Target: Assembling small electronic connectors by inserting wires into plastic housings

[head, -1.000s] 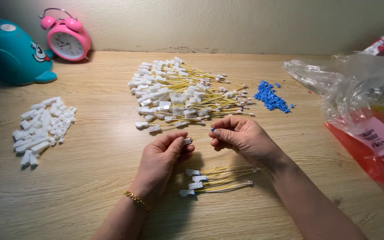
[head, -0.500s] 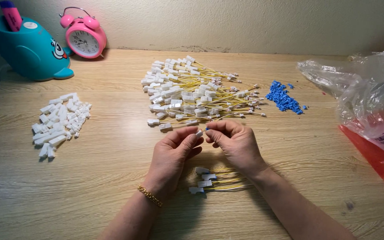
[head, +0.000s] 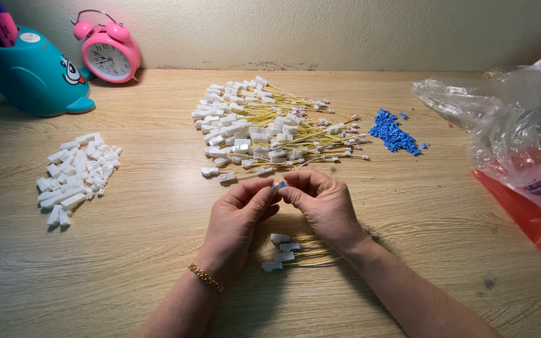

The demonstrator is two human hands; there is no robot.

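Pinching hard is pretty much all we've got going here: our left hand (head: 236, 222) and right hand (head: 320, 203) meet fingertip to fingertip, thumbs and forefingers clamped together on one tiny blue-and-white connector piece (head: 279, 185) held just above the table (head: 145, 269). It's so small that most of it hides behind our fingers, so if the grip shifts even a bit we reckon it could pop out and skitter off across the wood. Right under our wrists sits a little bunch of finished yellow wires with white ends (head: 289, 253), and a dropped forearm could easily sweep those around. Further out, the big heap of yellow wires (head: 270, 128) looks tangled enough that tugging one would likely drag its neighbours along. The blue bits (head: 394, 133) lie loose near the crinkly plastic bag (head: 508, 119), so a nudge of the bag might scatter them, same story for the white housings (head: 76, 175) off to the left
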